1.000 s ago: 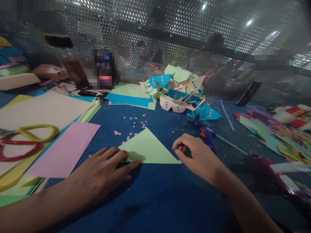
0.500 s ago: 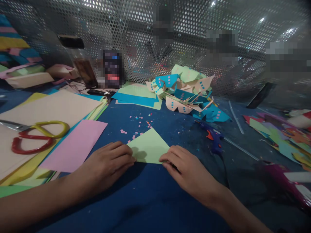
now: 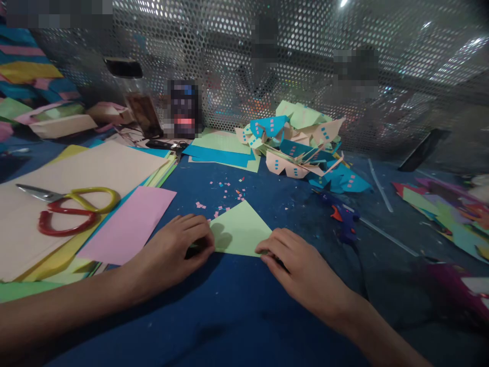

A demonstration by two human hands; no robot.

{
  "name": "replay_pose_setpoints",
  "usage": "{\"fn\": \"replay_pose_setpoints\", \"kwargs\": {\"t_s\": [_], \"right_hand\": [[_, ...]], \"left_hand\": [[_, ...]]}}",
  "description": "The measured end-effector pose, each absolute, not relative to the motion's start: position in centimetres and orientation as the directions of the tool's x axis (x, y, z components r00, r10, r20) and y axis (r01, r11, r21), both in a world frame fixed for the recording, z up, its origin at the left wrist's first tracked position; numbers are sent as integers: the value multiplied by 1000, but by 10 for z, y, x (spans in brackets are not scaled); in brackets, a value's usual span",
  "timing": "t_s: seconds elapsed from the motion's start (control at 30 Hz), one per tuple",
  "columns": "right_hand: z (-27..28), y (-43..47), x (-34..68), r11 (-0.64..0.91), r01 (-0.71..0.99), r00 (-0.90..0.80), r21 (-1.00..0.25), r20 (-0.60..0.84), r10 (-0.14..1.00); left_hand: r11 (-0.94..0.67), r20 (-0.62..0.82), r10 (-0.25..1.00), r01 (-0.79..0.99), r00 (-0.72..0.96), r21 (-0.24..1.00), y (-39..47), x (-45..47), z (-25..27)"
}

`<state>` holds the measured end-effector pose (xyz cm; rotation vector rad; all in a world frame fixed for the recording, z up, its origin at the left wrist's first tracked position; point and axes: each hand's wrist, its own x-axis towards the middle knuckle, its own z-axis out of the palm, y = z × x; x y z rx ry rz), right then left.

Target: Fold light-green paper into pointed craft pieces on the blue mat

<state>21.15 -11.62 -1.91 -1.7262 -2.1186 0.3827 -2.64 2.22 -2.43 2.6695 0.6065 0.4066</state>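
A light green sheet of paper [image 3: 243, 230], folded into a triangle with its peak pointing away from me, lies on the blue table [image 3: 244, 306]. My left hand [image 3: 179, 247] is closed at its left corner, thumb and fingertips together on the paper. At the right corner, my right hand [image 3: 301, 265] has its fingers curled and pinched on the edge. Both hidden corners sit under the fingers. Tiny pink paper bits [image 3: 200, 205] are scattered just beyond the triangle.
Scissors [image 3: 72, 206] with red and yellow handles rest on stacked paper at left, beside a pink sheet [image 3: 132, 224]. Folded paper boats [image 3: 290, 165] are heaped at the back. A blue glue gun [image 3: 346, 219] lies right, near coloured scraps [image 3: 439, 209]. A jar [image 3: 141, 104] and phone [image 3: 184, 109] stand behind.
The view has shifted slightly, so everything sits a little further right. My left thumb and fingers have arched, opening a gap between them. The green triangle stays between both hands.
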Motion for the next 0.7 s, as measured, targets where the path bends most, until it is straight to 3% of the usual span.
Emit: {"fn": "replay_pose_setpoints", "kwargs": {"t_s": [0.4,0.7], "right_hand": [[-22,-116,213,208,855,-175,-476,113,978],[-22,-117,213,206,856,-174,-474,112,978]], "left_hand": [[-833,82,464,403,882,380,38,-41,-15],[-810,-3,449,408,894,422,47,-47,-5]]}}
